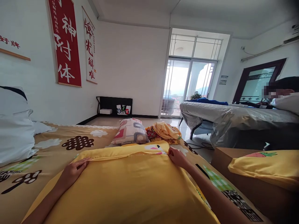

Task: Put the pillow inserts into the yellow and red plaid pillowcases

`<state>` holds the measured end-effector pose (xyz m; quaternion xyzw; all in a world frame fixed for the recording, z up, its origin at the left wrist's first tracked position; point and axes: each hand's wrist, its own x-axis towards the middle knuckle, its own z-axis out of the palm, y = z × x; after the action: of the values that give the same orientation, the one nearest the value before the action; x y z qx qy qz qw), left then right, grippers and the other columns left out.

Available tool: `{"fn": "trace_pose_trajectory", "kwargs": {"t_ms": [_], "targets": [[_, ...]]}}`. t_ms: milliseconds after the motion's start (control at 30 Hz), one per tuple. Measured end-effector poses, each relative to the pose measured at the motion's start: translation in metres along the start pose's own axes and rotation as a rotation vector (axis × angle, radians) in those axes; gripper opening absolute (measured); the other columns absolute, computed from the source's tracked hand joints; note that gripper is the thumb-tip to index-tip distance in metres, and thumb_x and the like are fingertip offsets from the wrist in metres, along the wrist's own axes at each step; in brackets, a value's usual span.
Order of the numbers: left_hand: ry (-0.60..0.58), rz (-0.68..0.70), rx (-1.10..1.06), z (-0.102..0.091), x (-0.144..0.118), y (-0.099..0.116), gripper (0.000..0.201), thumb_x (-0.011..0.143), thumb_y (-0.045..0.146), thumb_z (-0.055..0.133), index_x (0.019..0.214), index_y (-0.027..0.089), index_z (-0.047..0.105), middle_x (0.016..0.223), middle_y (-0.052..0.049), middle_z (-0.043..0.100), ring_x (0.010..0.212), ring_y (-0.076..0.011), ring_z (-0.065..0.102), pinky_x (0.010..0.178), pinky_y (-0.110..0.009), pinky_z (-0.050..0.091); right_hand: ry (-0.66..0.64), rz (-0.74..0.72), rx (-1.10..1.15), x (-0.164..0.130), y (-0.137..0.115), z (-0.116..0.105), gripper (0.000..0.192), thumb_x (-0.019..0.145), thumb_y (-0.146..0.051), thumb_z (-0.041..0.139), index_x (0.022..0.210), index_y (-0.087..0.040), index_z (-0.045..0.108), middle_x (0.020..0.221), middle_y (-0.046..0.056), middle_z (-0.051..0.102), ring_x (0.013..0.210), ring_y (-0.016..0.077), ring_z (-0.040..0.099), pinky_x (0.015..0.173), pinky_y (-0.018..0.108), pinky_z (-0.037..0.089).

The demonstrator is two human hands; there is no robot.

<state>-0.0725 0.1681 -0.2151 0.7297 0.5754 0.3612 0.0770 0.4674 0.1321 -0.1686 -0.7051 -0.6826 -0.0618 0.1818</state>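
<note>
A checked pillow and a crumpled yellow-and-plaid bundle crowd the far side of a yellow cloth spread on a patterned sheet, both lying just beyond its far edge. White bedding is heaped left of the cloth, while to its right a brown box bears a printed cloth with a red-and-green motif. Farther off on that side, a person in a white sleeve is at a plastic-draped table, a chair beneath its near edge. Well beyond the cloth, a black rack stands against the wall, with a red scroll hanging to the left. The cloth is broad and mostly plain, lightly creased, its far edge raised in a long, loose fold; a white patch with pink and black shows near the fold's right end. The right hand pinches the fold there between bunched fingertips; the left hand rests at its other end, fingers together, though whether it grips cannot be told.
</note>
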Motion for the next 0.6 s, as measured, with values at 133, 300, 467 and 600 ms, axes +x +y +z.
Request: {"fn": "trace_pose_trajectory", "kwargs": {"t_ms": [133,300,467,600], "targets": [[-0.104,-0.060,0.193,-0.006,0.003,0.026,0.048,0.087,0.043,0.040,0.110,0.020,0.075,0.118,-0.007,0.070,0.113,-0.0278,0.064,0.101,-0.036,0.048,0.027,-0.011,0.095,-0.001,-0.023,-0.002,0.014,0.081,-0.014,0.049,0.078,-0.018,0.062,0.074,0.004,0.069,0.069,0.0171,0.062,0.059,0.025,0.040],[-0.236,0.102,0.427,0.008,0.019,0.112,0.058,0.079,0.014,0.038,0.134,0.016,0.058,0.137,-0.009,0.057,0.127,-0.0265,0.054,0.111,-0.042,0.038,0.130,-0.192,0.151,-0.002,-0.091,-0.010,0.042,0.087,-0.029,0.053,0.128,-0.018,0.055,0.129,0.010,0.061,0.118,0.0229,0.055,0.097,0.035,0.042],[-0.531,0.280,0.215,0.027,0.012,0.143,0.056,0.094,0.043,0.030,0.148,0.028,0.038,0.157,0.003,0.028,0.147,-0.0213,0.023,0.121,-0.047,0.017,-0.228,-0.519,0.231,-0.013,-0.123,-0.004,0.054,0.097,-0.046,0.040,0.147,-0.027,0.040,0.153,0.004,0.038,0.142,0.0220,0.032,0.117,0.044,0.022],[-0.440,0.106,0.230,0.010,-0.013,0.066,0.063,0.093,0.057,0.026,0.147,0.028,0.040,0.154,0.004,0.033,0.146,-0.0227,0.026,0.121,-0.046,0.017,-0.289,-0.533,0.214,-0.039,-0.089,-0.002,0.056,0.099,-0.055,0.031,0.149,-0.029,0.037,0.156,0.001,0.031,0.145,0.0225,0.026,0.119,0.046,0.016]]}}
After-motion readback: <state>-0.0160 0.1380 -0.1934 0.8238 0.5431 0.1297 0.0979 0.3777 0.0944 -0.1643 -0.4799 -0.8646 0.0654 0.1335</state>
